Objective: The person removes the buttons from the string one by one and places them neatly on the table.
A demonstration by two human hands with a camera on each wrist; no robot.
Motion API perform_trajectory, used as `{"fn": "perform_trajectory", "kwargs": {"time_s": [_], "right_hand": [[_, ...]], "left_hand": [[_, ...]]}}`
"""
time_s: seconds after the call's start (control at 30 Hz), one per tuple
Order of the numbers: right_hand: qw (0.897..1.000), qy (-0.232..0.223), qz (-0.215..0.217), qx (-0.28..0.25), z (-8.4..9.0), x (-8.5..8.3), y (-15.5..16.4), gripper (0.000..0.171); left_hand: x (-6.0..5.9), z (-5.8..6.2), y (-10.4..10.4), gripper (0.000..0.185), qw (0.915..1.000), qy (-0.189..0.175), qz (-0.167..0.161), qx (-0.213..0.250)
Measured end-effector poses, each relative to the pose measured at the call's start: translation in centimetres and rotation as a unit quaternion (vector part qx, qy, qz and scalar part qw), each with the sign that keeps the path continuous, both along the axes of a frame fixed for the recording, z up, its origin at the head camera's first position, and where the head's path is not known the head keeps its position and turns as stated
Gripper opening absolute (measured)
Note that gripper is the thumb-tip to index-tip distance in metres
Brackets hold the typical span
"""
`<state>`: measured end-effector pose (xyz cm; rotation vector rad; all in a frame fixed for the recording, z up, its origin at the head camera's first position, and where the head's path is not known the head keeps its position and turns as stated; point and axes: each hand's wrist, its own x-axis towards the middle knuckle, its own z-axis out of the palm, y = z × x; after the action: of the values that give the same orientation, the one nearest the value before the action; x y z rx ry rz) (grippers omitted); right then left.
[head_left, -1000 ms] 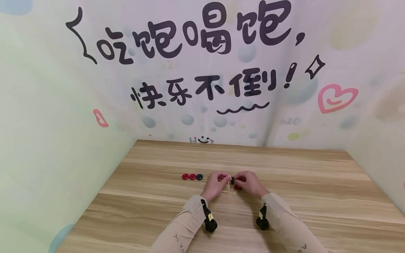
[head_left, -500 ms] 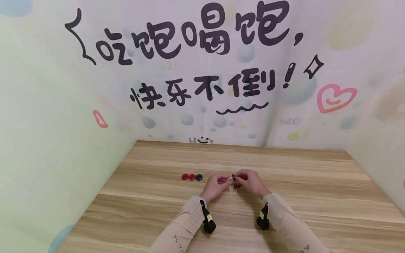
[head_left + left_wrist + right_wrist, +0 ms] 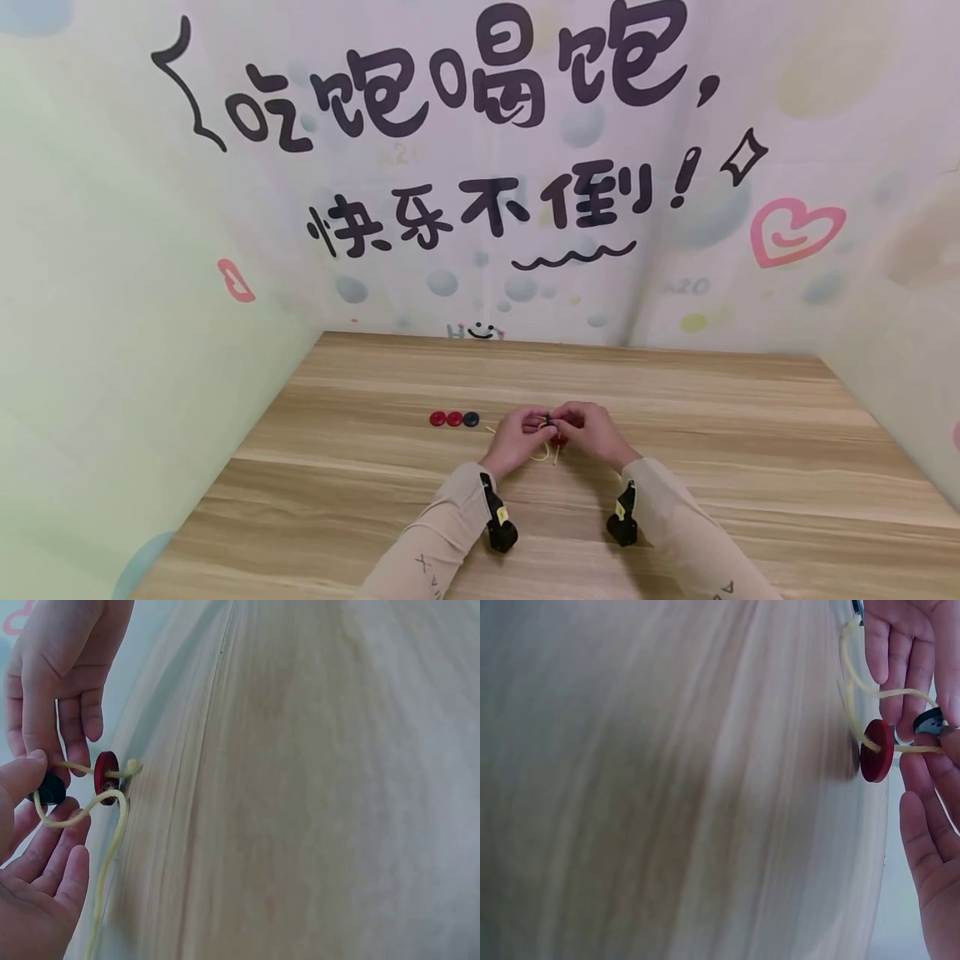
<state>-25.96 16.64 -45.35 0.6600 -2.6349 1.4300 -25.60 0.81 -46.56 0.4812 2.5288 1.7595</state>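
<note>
A dark button (image 3: 51, 790) is pinched between both hands, with yellow cord (image 3: 111, 851) coming from its face. My left hand (image 3: 516, 437) has its thumb and fingers on one side of the dark button. From the other side, my right hand (image 3: 595, 432) pinches its edge, close to where the cord meets it. A red button (image 3: 877, 751) hangs threaded on the cord below the hands, near the cord's knotted end. The exact fingertip contact is partly hidden.
On the wooden table (image 3: 360, 500), two red buttons (image 3: 446, 418) and one dark button (image 3: 471, 419) lie in a row left of the hands. A printed cloth wall (image 3: 420, 292) stands behind the table.
My left hand has moved right, from the cord up to the dark button held by my right hand. The hands are closer together now; the row of buttons stays put.
</note>
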Motion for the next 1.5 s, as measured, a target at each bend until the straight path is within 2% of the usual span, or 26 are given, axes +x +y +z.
{"fn": "perform_trajectory", "kwargs": {"time_s": [0.2,0.57,0.9,1.17,1.2,1.4,1.43,1.5], "right_hand": [[1.000,-0.010,-0.007,0.012,0.0,0.0,0.3,0.007],[0.997,-0.004,-0.055,0.047,-0.4,0.0,1.2,0.009],[0.997,-0.011,-0.055,0.049,-0.4,0.3,2.2,0.009],[0.997,-0.007,-0.061,0.056,-0.4,0.3,2.8,0.008],[0.997,-0.006,-0.060,0.055,-0.5,0.3,2.9,0.008],[0.996,-0.002,-0.068,0.055,-0.7,0.2,3.2,0.007],[0.996,-0.001,-0.072,0.057,-0.6,0.2,3.3,0.007],[0.995,0.001,-0.079,0.059,-0.6,0.2,3.4,0.006]], "left_hand": [[-0.1,0.1,-0.8,0.037,0.9998,-0.012,0.011,-0.015],[-0.5,0.4,-3.8,0.032,0.9993,0.003,0.023,-0.031],[-0.8,0.2,-6.9,0.032,0.9982,0.027,0.039,-0.038],[-0.9,0.8,-8.6,0.032,0.9978,0.030,0.042,-0.043],[-0.6,1.3,-8.7,0.031,0.9979,0.028,0.042,-0.041],[-0.9,1.2,-9.9,0.030,0.9983,0.016,0.053,-0.018],[-1.3,0.7,-10.2,0.030,0.9980,0.020,0.057,-0.017],[-1.4,0.6,-10.5,0.031,0.9977,0.019,0.064,-0.015]]}}
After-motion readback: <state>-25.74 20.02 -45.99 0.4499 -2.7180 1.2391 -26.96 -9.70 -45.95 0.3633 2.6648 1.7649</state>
